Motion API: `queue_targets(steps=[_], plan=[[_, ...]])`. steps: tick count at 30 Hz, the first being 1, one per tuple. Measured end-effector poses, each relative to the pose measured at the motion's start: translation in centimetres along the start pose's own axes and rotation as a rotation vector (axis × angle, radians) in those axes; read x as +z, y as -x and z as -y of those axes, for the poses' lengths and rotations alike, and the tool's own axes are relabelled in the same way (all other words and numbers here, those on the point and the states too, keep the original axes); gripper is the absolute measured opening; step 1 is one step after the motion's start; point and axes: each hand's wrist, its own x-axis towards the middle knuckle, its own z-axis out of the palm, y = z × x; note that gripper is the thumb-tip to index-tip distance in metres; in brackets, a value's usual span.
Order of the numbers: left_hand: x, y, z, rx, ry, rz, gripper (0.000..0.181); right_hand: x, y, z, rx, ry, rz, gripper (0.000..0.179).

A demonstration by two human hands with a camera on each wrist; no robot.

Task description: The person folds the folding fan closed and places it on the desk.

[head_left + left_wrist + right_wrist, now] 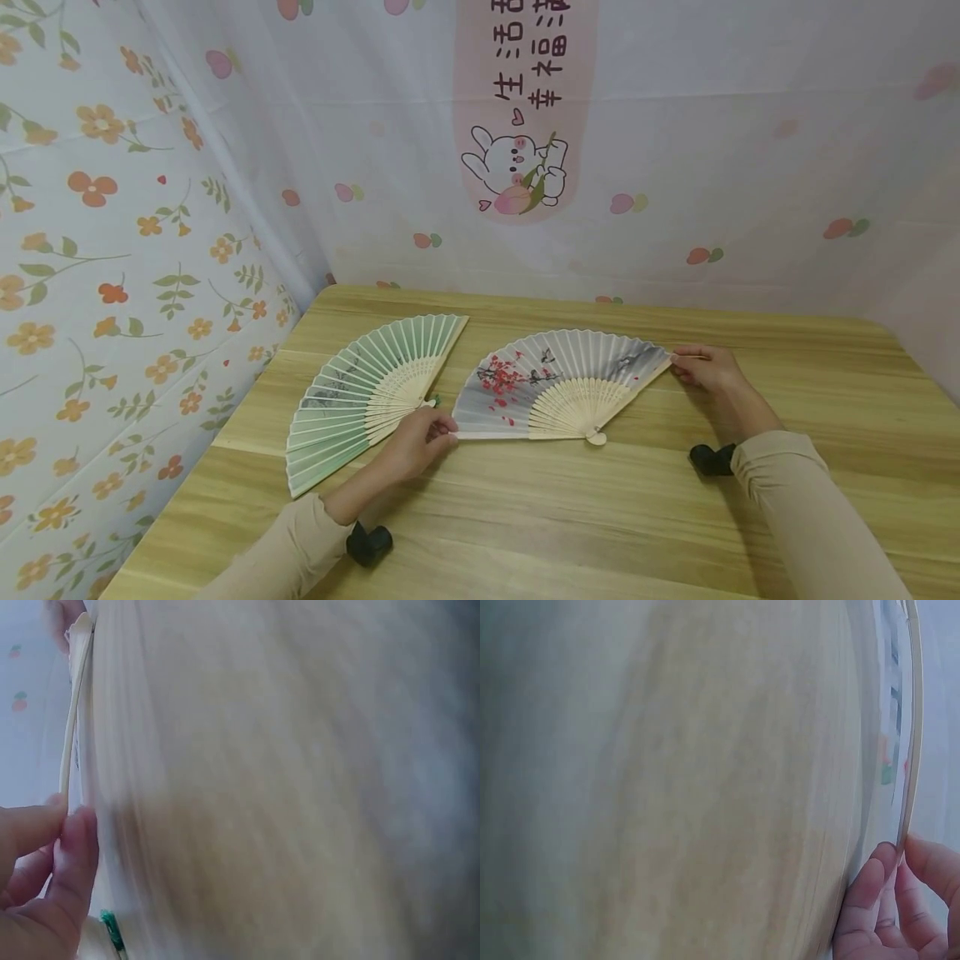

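Observation:
A grey folding fan (570, 358) with red blossoms and pale bamboo ribs is spread wide in the middle of the table. My left hand (422, 437) pinches the end of its left outer rib between thumb and fingers; the left wrist view shows that hand (52, 862) gripping the thin rib edge-on. At the opposite end, the fan's right outer rib is pinched by my right hand (707, 369), whose fingertips (866, 881) show at the rib in the right wrist view. A green folding fan (367, 392) lies spread at the left, partly behind my left hand.
The wooden table (570, 525) reaches back to a white curtain (675, 150) printed with a rabbit and fruits. A flowered curtain (112, 275) hangs along the left side. Black wrist-worn pieces (369, 545) sit by both cuffs. A green tassel (112, 930) shows near the left hand.

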Motion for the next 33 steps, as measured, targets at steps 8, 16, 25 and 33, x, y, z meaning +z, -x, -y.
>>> queue_targets(steps=[8, 16, 25, 33], plan=[[0.0, -0.2, 0.0, -0.202, 0.302, 0.059, 0.013, 0.0, 0.2, 0.0, -0.009, -0.013, 0.006, 0.052], [0.0, -0.2, -0.3, -0.305, 0.404, 0.047, 0.02, -0.4, 0.4, -0.2, -0.006, -0.084, 0.018, 0.053], [-0.1, -0.4, -0.7, -0.412, 0.589, 0.028, 0.04, -0.7, 0.9, -0.3, 0.006, -0.14, 0.034, 0.055], [-0.2, -0.5, -0.8, -0.436, 0.698, 0.028, 0.042, -0.9, 1.8, 0.5, 0.006, -0.276, 0.108, 0.057]])
